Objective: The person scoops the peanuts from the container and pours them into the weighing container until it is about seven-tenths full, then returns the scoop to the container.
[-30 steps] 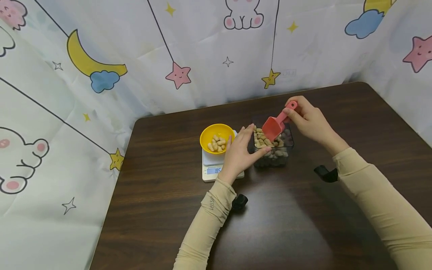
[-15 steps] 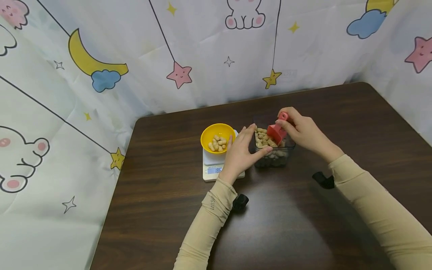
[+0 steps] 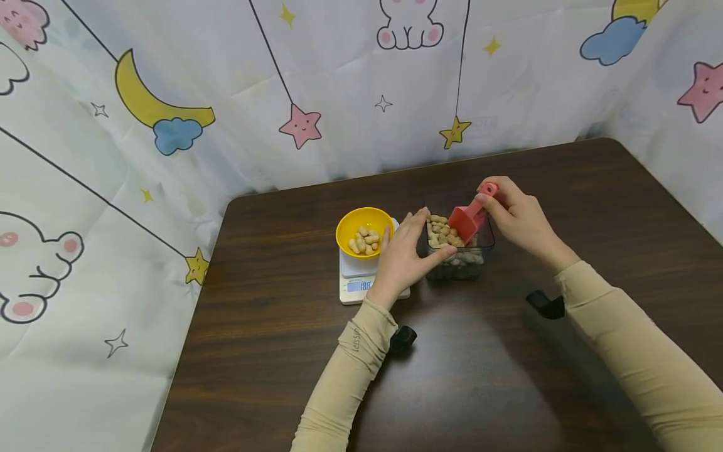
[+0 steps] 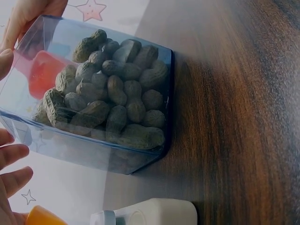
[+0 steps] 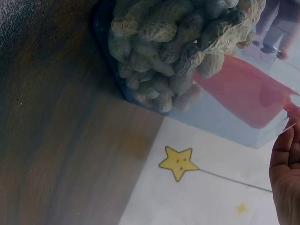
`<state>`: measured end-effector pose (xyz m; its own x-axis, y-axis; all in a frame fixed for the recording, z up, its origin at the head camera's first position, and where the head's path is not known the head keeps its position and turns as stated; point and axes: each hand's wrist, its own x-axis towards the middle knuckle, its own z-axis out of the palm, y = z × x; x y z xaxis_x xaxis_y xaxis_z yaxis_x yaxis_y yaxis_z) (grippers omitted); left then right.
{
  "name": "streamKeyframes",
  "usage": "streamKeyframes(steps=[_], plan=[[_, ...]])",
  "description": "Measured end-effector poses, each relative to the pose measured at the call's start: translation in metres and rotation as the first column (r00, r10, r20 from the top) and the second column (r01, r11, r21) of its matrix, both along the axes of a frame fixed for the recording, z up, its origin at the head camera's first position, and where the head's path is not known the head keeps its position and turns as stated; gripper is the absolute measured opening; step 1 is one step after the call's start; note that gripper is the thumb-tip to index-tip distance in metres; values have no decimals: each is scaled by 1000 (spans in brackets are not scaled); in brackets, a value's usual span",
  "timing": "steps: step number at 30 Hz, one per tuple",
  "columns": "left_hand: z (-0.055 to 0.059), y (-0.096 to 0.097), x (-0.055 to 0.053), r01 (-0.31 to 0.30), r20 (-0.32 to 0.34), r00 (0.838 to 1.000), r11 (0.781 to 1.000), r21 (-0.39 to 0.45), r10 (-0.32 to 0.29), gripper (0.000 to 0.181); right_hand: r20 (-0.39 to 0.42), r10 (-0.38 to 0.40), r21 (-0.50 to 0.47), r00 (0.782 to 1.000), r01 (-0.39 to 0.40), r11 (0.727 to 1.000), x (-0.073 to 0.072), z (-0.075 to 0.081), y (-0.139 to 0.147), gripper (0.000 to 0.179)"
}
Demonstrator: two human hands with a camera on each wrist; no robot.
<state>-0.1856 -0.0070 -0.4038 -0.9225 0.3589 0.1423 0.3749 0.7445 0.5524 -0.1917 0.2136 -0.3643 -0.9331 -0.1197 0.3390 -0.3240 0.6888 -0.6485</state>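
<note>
In the head view a clear plastic container (image 3: 459,269) holds peanuts (image 3: 443,231), also seen through its wall in both wrist views. My right hand (image 3: 522,223) pinches the handle of a pink scoop (image 3: 466,221) over the container. The scoop is tilted, its blade down at the peanuts near the right side. Spread fingers and thumb of my left hand (image 3: 400,260) lie at the container's near left corner, fairly straight. Left of that hand, a yellow bowl (image 3: 346,233) with several peanuts stands on a white scale (image 3: 351,270). The hand covers part of the scale.
A dark wooden table (image 3: 271,326) carries everything. Behind it hangs a white curtain (image 3: 339,75) printed with stars and moons. Black mounts, the left one (image 3: 403,339) and the right one (image 3: 545,304), stick out by the wrists.
The scoop went down into the container's right part, tipped steeply, then leaned back to the right with my right hand. The left hand stays in place. The scale's digits have changed.
</note>
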Motion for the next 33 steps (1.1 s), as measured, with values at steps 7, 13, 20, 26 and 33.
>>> streamKeyframes(steps=[7, 13, 20, 26, 33], plan=[[0, -1, 0, -14, -1, 1000, 1000, -6, 14, 85, 38, -15, -90, 999, 18, 996, -3, 3, 3, 28], [0, -1, 0, -8, 1, 1000, 1000, -10, 8, 85, 55, -13, -84, 998, 18, 996, -8, 0, 3, 30], [-1, 0, 2, -3, -6, 1000, 1000, -15, 3, 85, 89, -66, -83, 994, 73, 994, -15, -3, 7, 33], [-1, 1, 3, -12, -13, 1000, 1000, -17, 12, 85, 101, -70, -49, 992, 75, 996, -17, -2, 5, 37], [-1, 2, 3, -25, -24, 999, 1000, 6, 25, 84, 159, -11, -194, 987, 42, 980, -15, -4, 10, 29]])
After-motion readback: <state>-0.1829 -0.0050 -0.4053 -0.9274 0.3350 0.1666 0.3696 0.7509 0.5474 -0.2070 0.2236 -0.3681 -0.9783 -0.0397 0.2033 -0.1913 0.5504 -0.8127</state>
